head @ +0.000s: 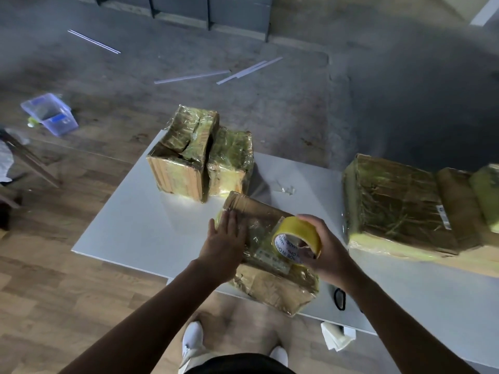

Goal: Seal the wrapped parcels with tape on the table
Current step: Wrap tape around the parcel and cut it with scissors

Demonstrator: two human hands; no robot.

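A film-wrapped brown parcel (pixel 267 276) lies at the near edge of the white table (pixel 135 225), partly overhanging it. My left hand (pixel 224 244) presses flat on the parcel's left part with straight fingers. My right hand (pixel 324 247) grips a roll of yellow tape (pixel 297 236) above the parcel's right side, thumb inside the core. Two more wrapped parcels (pixel 183 155) (pixel 232 163) stand together at the table's far side. A large wrapped parcel (pixel 394 203) lies on the right.
More wrapped bundles (pixel 483 193) sit at the far right. A scrap of film (pixel 285 188) lies mid-table, a black scissors handle (pixel 339 298) near the front edge. On the floor are a clear plastic box (pixel 50 113), white strips (pixel 243 71) and folded paper (pixel 336 337).
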